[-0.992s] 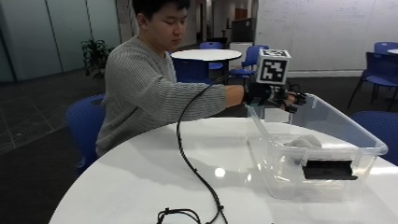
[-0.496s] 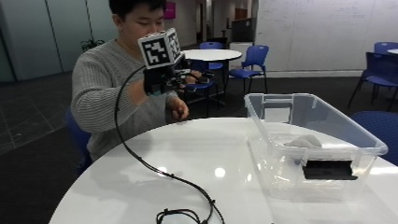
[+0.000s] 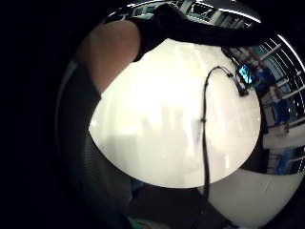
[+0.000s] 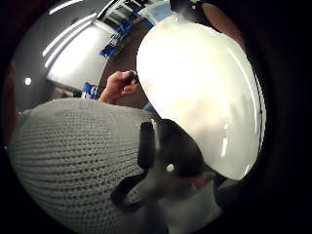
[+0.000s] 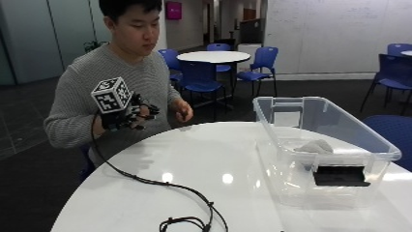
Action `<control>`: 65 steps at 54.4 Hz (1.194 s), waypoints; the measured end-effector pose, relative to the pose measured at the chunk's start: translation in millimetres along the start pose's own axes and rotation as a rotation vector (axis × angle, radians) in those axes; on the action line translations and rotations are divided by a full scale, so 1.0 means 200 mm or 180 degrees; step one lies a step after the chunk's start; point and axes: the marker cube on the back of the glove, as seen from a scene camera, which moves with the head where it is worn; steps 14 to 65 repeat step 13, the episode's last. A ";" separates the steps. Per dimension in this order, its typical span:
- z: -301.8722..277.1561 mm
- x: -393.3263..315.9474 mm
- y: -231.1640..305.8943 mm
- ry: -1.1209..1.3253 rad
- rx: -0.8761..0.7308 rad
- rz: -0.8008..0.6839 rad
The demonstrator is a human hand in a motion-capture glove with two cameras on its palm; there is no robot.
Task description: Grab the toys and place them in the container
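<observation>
Your gloved right hand (image 5: pixel 128 117), fingers relaxed and empty, has withdrawn from over the container (image 5: pixel 320 145) to your chest: toys deposited.

The table (image 5: pixel 212 159) is glossy white and smooth; the container (image 5: pixel 325 145) is clear plastic; the person's sweater (image 5: pixel 83 92) is grey ribbed knit.

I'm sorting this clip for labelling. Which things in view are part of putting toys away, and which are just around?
Part of the job:
- clear container on the white table
- grey item and black item lying in it, too unclear to identify
- gloved right hand, raised near the chest, away from the container

Just around:
- blue chairs
- round table behind
</observation>
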 end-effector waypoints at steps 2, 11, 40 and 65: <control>0.01 0.01 0.03 -0.0047 0.0009 0.0054; 0.04 0.03 0.04 -0.0002 -0.0002 0.0183; 0.04 0.03 0.04 0.0010 0.0008 0.0187; 0.04 0.03 0.04 0.0010 0.0008 0.0187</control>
